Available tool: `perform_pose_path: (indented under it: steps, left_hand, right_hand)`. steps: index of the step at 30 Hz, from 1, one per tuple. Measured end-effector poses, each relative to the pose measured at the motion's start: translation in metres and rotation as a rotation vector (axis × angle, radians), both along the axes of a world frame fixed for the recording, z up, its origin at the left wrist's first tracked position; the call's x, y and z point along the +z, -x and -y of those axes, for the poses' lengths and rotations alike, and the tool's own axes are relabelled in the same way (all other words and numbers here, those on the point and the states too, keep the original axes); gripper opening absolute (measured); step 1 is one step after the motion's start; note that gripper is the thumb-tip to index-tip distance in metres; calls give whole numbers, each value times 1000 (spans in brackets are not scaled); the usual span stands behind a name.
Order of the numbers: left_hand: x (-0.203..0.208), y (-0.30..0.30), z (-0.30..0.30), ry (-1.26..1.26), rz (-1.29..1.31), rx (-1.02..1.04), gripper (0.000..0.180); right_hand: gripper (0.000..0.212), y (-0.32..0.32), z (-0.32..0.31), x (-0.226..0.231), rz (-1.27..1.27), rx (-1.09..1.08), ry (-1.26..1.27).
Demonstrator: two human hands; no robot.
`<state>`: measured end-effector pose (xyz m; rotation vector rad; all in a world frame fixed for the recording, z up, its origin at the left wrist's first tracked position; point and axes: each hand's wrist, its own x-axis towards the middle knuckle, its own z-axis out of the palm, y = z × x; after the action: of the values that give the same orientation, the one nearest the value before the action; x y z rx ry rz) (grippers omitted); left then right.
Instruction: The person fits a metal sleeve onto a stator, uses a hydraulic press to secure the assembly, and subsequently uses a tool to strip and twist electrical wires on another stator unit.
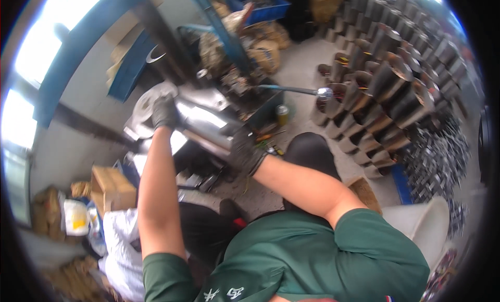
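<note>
Both gloved hands clamp a shiny, cone-shaped steel shell [205, 119]: the left hand [165, 112] grips its far wide end, the right hand [245, 152] its near narrow end, apparently steadying it against the machine. Stacked matching metal cones [380, 93] stand right of the right hand.

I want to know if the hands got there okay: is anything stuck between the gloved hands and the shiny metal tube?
Nothing visible is. The left hand grips the far end of the shiny metal tube, and the right hand holds its near end. Both gloves lie directly on the metal.
</note>
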<state>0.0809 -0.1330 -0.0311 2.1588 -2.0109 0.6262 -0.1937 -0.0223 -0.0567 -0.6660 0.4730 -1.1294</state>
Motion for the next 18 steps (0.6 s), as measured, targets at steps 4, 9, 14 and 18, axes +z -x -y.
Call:
perform_pose_path:
  steps: [4,9,14,18]
  left_hand:
    - [22,41,11,-68,51,100,31]
    - [19,25,7,14,-308,286,42]
    - [27,49,8,-102,-16,237,34]
    - [41,60,9,-178,-19,227,29]
  right_hand:
    - [25,-2,15,-38,38,-79,30]
    - [21,6,-21,2,-43,-73,-35]
    - [18,19,-26,25,27,-89,-275]
    - [33,24,-16,-2,35,94,-248]
